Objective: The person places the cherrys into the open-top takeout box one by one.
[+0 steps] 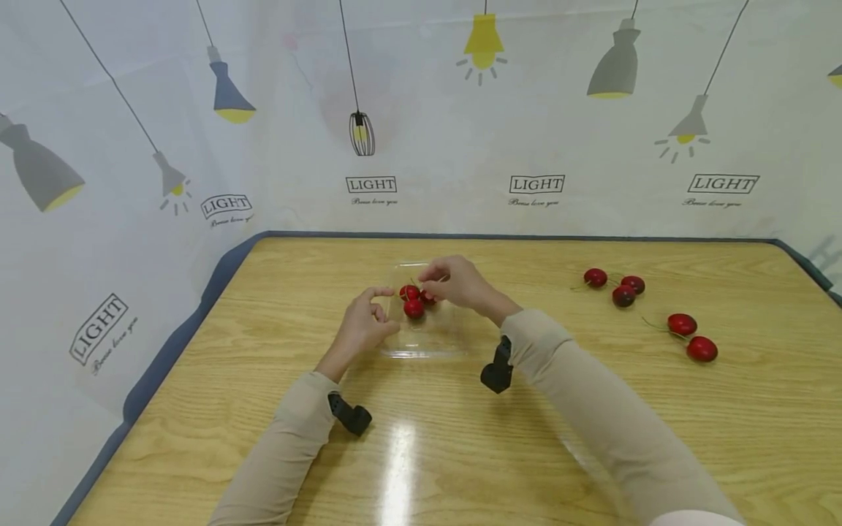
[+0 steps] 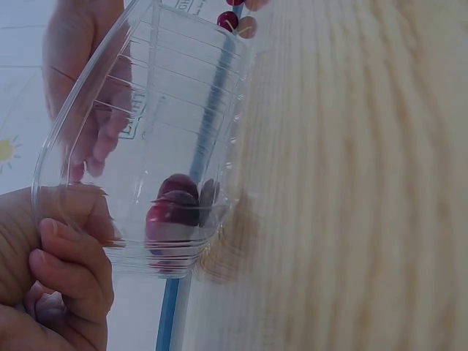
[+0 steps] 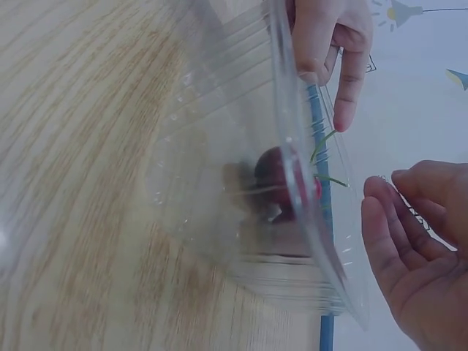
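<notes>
A clear plastic container (image 1: 430, 340) stands on the table with three glossy red cherries (image 1: 413, 308) inside, towards its left side. My left hand (image 1: 360, 321) is at the container's left rim, thumb and forefinger spread apart along it, the other fingers bent inward. Over the container's far part hovers my right hand (image 1: 463, 283), its thumb and fingertips close together near the stems. In the right wrist view, a narrow gap shows between the fingertips of the right hand (image 3: 424, 248), and green cherry stems (image 3: 333, 180) stick up beside them.
On the right side of the table (image 1: 526, 453) lie a group of three cherries (image 1: 595, 277) and, nearer, a pair of cherries (image 1: 702, 349), with thin stems. A white cloth wall (image 1: 447, 146) printed with lamps stands behind the table's far edge.
</notes>
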Motion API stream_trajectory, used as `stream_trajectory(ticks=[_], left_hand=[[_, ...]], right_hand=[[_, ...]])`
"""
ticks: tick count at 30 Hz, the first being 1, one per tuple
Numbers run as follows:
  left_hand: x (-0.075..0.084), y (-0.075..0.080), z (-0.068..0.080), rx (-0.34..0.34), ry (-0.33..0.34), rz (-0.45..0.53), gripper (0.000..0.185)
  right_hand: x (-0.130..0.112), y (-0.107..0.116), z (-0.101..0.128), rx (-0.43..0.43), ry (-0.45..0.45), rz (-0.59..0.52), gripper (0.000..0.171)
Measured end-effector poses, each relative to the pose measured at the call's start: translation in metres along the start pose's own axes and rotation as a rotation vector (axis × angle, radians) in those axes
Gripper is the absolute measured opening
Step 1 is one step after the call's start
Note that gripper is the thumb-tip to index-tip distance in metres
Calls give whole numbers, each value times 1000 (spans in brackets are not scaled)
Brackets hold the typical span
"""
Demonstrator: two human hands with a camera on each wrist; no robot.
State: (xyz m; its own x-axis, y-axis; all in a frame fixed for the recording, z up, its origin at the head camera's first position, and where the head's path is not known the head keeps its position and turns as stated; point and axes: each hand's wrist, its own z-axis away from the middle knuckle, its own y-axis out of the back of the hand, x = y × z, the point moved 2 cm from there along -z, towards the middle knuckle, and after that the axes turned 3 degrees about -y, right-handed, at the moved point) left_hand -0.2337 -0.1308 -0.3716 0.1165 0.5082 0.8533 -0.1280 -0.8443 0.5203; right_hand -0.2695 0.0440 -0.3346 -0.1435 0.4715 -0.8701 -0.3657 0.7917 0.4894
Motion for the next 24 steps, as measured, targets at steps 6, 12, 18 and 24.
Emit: stream_trajectory(ticks=[6, 12, 18, 24], left_hand=[[1, 0, 0, -4, 1, 8, 55], [1, -1, 0, -7, 3, 9, 55], [0, -2, 0, -3, 1, 5, 55], [1, -1, 1, 4, 4, -2, 54]], right_hand=[[-3, 2, 3, 27, 31, -2, 20], [-3, 4, 8, 64, 55, -5, 21], [0, 10, 18, 114, 79, 4, 18], [9, 19, 25, 157, 73, -1, 19]])
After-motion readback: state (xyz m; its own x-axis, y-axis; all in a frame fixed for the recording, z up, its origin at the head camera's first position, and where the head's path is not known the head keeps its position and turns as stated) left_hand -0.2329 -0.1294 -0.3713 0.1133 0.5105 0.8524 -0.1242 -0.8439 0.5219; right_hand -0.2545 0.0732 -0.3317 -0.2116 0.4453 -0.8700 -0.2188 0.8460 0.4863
